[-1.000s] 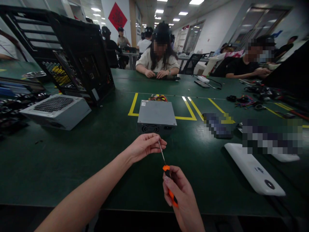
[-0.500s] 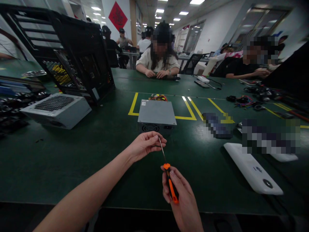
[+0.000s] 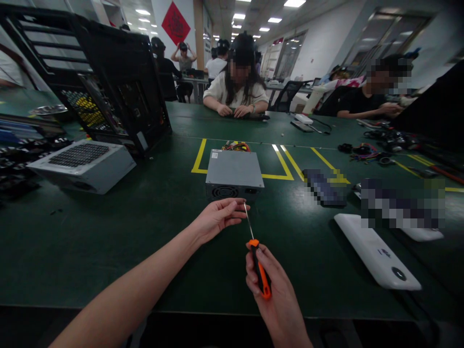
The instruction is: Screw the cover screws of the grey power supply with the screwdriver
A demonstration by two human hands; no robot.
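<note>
An orange-and-black screwdriver (image 3: 263, 275) is wrapped in the fingers of my right hand (image 3: 277, 285), its shaft pointing up and away from me. The tip lies by the fingertips of my left hand (image 3: 223, 215); whether they touch it I cannot tell. That left hand is open, with its fingers stretched out and partly spread. Just beyond it, a grey power supply unit (image 3: 235, 168) rests on the green table, its fan grille and socket side facing me. Coloured cables (image 3: 237, 146) bunch behind the unit.
A black computer case (image 3: 119, 92) stands at the left, with a second power supply unit (image 3: 83, 164) before it. White power banks (image 3: 377, 251) and a blurred phone-like object (image 3: 324, 187) lie to the right. Across the table (image 3: 174, 285) sits a person (image 3: 237, 89).
My right hand has shifted slightly right and up with the screwdriver. Its tip has slid from under my left thumb out to the fingertips.
</note>
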